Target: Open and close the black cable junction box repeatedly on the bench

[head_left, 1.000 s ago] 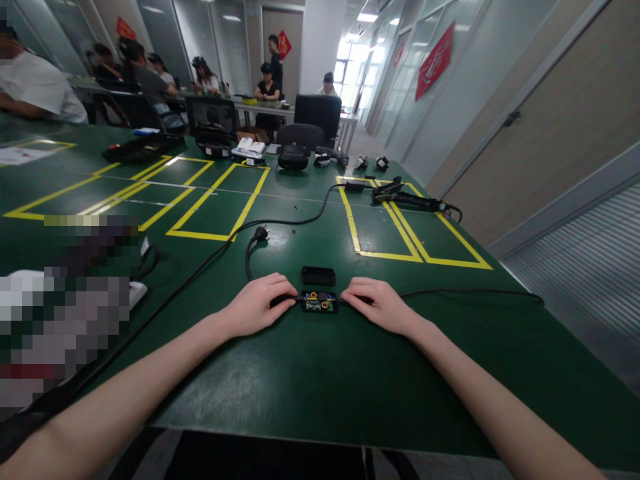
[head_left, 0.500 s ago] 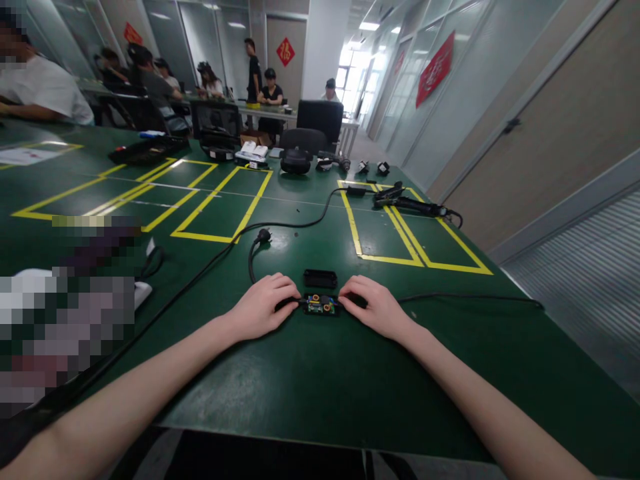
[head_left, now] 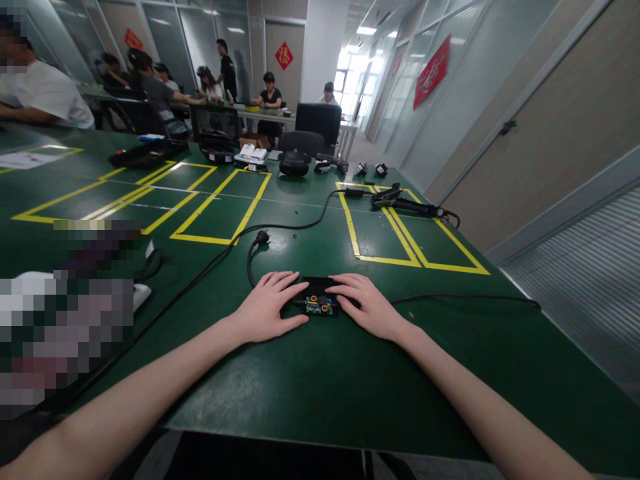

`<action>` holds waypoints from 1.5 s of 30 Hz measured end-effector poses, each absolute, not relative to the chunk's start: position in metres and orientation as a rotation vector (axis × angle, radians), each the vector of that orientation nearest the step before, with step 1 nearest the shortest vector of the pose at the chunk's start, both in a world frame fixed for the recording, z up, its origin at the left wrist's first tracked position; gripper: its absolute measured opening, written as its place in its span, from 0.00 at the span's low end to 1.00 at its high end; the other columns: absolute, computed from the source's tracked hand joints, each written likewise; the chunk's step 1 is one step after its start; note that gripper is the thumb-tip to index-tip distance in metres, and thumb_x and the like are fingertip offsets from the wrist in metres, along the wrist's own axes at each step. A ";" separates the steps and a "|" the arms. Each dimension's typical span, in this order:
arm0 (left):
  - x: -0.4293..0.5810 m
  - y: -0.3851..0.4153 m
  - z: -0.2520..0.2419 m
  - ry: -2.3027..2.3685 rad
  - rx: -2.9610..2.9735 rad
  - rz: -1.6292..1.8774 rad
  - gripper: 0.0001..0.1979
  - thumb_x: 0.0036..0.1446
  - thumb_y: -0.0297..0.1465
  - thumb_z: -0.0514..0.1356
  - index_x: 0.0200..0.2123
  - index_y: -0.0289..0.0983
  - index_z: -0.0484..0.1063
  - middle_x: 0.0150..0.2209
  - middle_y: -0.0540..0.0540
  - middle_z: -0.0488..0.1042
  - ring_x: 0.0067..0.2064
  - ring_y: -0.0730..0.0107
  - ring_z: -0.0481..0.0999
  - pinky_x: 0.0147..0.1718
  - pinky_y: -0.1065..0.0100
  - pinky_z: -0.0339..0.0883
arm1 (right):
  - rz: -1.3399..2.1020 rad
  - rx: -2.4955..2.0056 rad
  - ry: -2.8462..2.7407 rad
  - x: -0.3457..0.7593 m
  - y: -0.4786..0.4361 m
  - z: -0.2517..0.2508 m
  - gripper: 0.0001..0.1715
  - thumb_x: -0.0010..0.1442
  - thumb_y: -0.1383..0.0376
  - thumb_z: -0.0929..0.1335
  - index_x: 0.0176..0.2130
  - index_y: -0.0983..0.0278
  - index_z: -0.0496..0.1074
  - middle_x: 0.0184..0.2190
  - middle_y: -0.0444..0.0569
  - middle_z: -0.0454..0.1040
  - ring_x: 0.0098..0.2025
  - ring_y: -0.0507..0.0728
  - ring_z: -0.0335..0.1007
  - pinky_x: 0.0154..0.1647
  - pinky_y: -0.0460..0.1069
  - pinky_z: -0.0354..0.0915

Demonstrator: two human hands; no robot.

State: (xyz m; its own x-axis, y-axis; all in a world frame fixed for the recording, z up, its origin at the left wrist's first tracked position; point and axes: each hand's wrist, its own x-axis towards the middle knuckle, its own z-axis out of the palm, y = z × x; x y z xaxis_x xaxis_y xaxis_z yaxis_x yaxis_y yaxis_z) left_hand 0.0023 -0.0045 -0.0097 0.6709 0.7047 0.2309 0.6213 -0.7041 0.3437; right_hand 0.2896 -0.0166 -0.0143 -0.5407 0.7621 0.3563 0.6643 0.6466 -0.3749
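Resting flat on the green bench, both hands flank a small opened black case with a circuit board showing inside; this case serves as the landmark.

Far left of the case: a white object partly hidden by a blurred patch, with a thin black loop of cord beside it.

Left and beyond the case: yellow tape rectangles marked on the bench surface, and a black power cord running across, its plug lying just beyond the left hand.

Left hand: palm down, fingers spread and loose, gripping nothing; fingertips reach past the left end of the case, thumb lying along its near left side. Whether it presses the case's left lead cannot be told.

Just beyond the case, touching or nearly so: a black cover piece, partly under the fingertips of both hands.

Right hand: palm down, fingers extended and loose, grasping nothing, lying over the right end of the case.

Right of the case: a thin black cable trailing away along the bench. Beyond and right: a black handheld tool lying across more yellow tape.
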 end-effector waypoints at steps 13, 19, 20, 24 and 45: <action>0.003 -0.009 -0.007 0.944 2.501 0.739 0.34 0.59 0.34 0.70 0.67 0.42 0.64 0.63 0.39 0.75 0.61 0.52 0.76 0.62 0.50 0.69 | 0.626 -1.042 -1.973 0.280 -0.021 -0.009 0.10 0.65 0.69 0.71 0.46 0.59 0.78 0.50 0.52 0.74 0.50 0.59 0.77 0.53 0.57 0.77; 0.001 -0.007 -0.010 0.936 2.440 0.771 0.45 0.59 0.32 0.69 0.74 0.44 0.52 0.62 0.39 0.75 0.61 0.53 0.77 0.61 0.51 0.71 | 0.724 -1.047 -1.911 0.280 -0.019 -0.014 0.22 0.64 0.70 0.70 0.57 0.56 0.76 0.52 0.51 0.73 0.45 0.56 0.77 0.51 0.55 0.79; 0.001 -0.007 -0.010 0.938 2.442 0.771 0.44 0.59 0.33 0.69 0.74 0.44 0.53 0.62 0.39 0.75 0.61 0.53 0.77 0.61 0.50 0.71 | 0.720 -1.051 -1.915 0.280 -0.019 -0.015 0.22 0.64 0.70 0.70 0.56 0.56 0.77 0.53 0.51 0.73 0.46 0.56 0.77 0.51 0.55 0.79; 0.001 -0.008 -0.009 0.929 2.442 0.791 0.41 0.59 0.32 0.69 0.72 0.43 0.58 0.63 0.38 0.74 0.62 0.53 0.75 0.62 0.50 0.71 | 0.709 -1.050 -1.930 0.280 -0.019 -0.012 0.20 0.64 0.69 0.70 0.54 0.58 0.78 0.52 0.52 0.76 0.49 0.59 0.78 0.53 0.57 0.78; 0.006 -0.012 0.001 0.884 2.352 0.775 0.16 0.58 0.27 0.67 0.49 0.40 0.72 0.48 0.45 0.78 0.48 0.61 0.80 0.50 0.59 0.75 | 0.702 -0.882 -2.127 0.281 -0.026 0.005 0.06 0.67 0.62 0.71 0.38 0.62 0.77 0.39 0.53 0.81 0.44 0.60 0.81 0.49 0.57 0.75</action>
State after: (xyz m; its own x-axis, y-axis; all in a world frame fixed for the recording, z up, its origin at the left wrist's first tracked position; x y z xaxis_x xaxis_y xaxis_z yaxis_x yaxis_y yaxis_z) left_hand 0.0056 -0.0120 0.0008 0.6262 0.7071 0.3285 0.4184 -0.6603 0.6236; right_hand 0.2809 -0.0264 0.0048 -0.5085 0.7593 0.4061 0.3686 0.6181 -0.6943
